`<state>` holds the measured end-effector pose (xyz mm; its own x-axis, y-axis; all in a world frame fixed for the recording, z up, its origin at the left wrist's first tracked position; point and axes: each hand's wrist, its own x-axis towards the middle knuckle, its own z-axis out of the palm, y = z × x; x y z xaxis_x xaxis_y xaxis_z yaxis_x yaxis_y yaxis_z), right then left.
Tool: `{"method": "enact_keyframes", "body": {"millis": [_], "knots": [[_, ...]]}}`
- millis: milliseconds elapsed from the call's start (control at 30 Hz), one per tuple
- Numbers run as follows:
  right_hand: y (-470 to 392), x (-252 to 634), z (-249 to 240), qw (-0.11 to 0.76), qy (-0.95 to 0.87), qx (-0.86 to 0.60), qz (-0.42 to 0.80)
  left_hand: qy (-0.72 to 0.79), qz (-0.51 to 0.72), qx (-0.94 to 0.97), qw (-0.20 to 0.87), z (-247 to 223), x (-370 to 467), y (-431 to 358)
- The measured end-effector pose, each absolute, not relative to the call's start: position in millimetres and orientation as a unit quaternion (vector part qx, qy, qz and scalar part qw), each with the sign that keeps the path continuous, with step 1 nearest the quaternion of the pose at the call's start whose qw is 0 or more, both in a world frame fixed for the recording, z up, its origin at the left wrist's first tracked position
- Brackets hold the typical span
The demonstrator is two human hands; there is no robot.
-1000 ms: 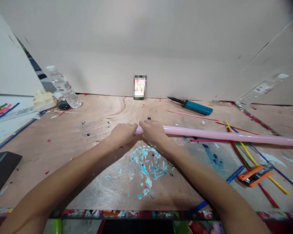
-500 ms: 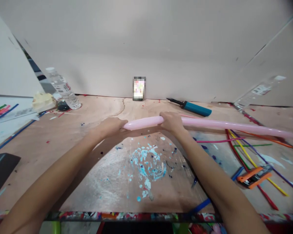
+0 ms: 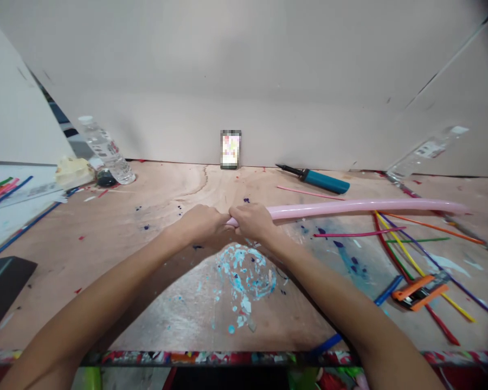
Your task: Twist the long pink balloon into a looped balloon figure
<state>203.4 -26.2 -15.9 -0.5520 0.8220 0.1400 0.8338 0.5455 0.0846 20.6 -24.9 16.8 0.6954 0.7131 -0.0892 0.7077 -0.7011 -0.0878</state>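
A long pink modelling balloon (image 3: 366,207), inflated, stretches from my hands out to the right above the table. Close to its left end, my right hand (image 3: 252,221) is wrapped round it. My left hand (image 3: 201,223) is closed on the balloon's end, almost touching the right hand. Only a short bit of pink shows between the two, and my fingers hide the tip. Behind the balloon lies a teal hand pump (image 3: 325,181) with a black nozzle.
Several uninflated balloons (image 3: 421,265) lie at right beside an orange-and-black tool (image 3: 421,291). A phone (image 3: 230,149) leans on the back wall. Bottles stand tilted at left (image 3: 108,149) and right (image 3: 425,154). A dark box corner (image 3: 6,290) is at left.
My right hand has slid left along the balloon, up against my left hand. The left hand has shifted slightly right and down. The balloon's far end has moved left and up.
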Motion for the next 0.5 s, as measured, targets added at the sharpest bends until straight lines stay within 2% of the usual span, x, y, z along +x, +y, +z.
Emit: {"method": "enact_keyframes", "body": {"millis": [167,333,500], "knots": [[-25.3,200.2,-14.3,0.074,-0.865,-0.49,-0.086,-0.405,0.072,-0.911,0.015,21.4,16.3,-24.8],[-27.5,195.8,-14.7,0.042,-0.854,-0.515,-0.058,-0.404,0.038,-0.914,0.007,15.0,15.0,-22.9],[-25.9,199.0,-14.1,0.046,-0.848,-0.522,-0.075,-0.418,0.029,-0.908,0.014,9.9,12.4,-17.7]]}}
